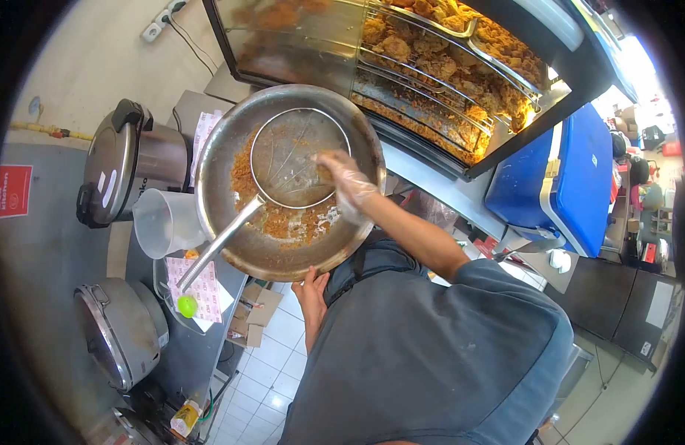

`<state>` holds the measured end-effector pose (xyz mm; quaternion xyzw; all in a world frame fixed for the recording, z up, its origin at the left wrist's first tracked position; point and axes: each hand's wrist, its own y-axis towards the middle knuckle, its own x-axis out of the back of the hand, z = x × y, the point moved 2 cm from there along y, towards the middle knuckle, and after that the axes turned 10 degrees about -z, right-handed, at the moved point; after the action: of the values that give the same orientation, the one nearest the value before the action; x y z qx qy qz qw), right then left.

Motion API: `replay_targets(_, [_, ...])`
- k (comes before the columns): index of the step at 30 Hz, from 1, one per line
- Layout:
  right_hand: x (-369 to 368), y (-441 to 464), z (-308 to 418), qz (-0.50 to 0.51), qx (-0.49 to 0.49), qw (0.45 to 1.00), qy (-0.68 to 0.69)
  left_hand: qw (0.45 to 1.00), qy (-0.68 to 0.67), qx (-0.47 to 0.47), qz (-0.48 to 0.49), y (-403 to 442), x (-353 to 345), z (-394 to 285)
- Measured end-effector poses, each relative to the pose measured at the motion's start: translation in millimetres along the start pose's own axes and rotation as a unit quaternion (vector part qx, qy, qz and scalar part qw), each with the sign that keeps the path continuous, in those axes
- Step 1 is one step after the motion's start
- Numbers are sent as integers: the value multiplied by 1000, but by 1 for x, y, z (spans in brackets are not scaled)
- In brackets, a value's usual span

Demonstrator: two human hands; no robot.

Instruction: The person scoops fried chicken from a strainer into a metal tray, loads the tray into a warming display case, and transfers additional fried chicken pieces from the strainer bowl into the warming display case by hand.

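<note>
The wide metal bowl (366,141), in front of the torso, lies beyond the left hand (310,293) and beneath the right hand (346,178). It looks stiff and likely carries real weight for its breadth; what supports it from below is hidden. A hold with the hands on opposite sides of the rim should balance it best, as one edge alone would probably let it tip, and any greasy film could make the metal slick. Next in size, the round wire strainer (294,159) sits inside the bowl, its hoop directly under the right hand and its long handle (222,243) crossing the rim to the left of the left hand. It should be much lighter than the bowl, firm at hoop and handle but with mesh that may give under a hard push; the handle's bare shaft is the place to grasp it, and neither hand is on it. The left hand, bare, has its fingers loosely extended with the tips at the rim, not wrapped around it. The right hand, in a thin clear glove, is partly curled over the mesh; blur hides whether it grips anything. Smallest are the brown crumbs (283,222), loose and probably dry and brittle, better scooped than pinched.
</note>
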<state>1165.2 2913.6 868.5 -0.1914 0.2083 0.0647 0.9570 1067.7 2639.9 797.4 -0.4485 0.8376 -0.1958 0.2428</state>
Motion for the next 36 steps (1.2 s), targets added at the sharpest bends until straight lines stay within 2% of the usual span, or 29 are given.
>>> replay_targets(2, [-8,20,-40,-15,-5,1000,17,1000,-4,0,3,2,6,3])
replay_targets(5, [-8,14,-40,-31,-65,997,-30,1000,-9,14,-18,4,7,5])
replay_targets(6, [-11,27,-38,30,-55,998,9,1000,-11,14,-6,11,0,-2])
replay_targets(8, [-2,44,-65,2,-90,996,-4,1000,-15,13,24,17,7,3])
replay_targets(11, [-4,22,-50,-30,-125,991,-39,1000,-15,8,-1,6,0,-2])
replay_targets(15, [-10,42,-61,-58,-142,988,-20,1000,-25,12,-7,-2,-8,-13])
replay_targets(18, [-13,43,-63,-2,-121,991,64,999,-16,10,-33,-7,-8,-13])
replay_targets(21, [-16,12,-13,-124,-138,970,154,1000,-21,6,8,7,-9,-18])
replay_targets(24, [18,3,27,-144,57,987,47,999,-27,27,16,12,-6,-17])
replay_targets(25, [31,0,58,-202,273,937,-78,999,-23,30,16,9,-6,-17])
replay_targets(26, [48,-9,87,-237,408,869,-147,999,-20,31,14,6,-6,-18])
replay_targets(28, [64,-33,157,-312,518,762,-231,1000,-10,29,-6,2,-5,-20])
replay_targets(29, [74,-37,185,-359,584,666,-294,999,-3,26,-21,-1,-5,-19])
replay_targets(30, [83,-35,208,-389,607,614,-322,999,4,22,-36,-2,-7,-19])
replay_targets(31, [88,-32,225,-450,602,523,-402,999,5,20,-33,-5,-8,-20])
replay_targets(32, [88,-34,242,-456,566,545,-418,999,5,18,-31,-8,-9,-21])
replay_targets(36, [121,19,258,-463,456,536,-539,999,-2,27,22,-10,-3,-21])
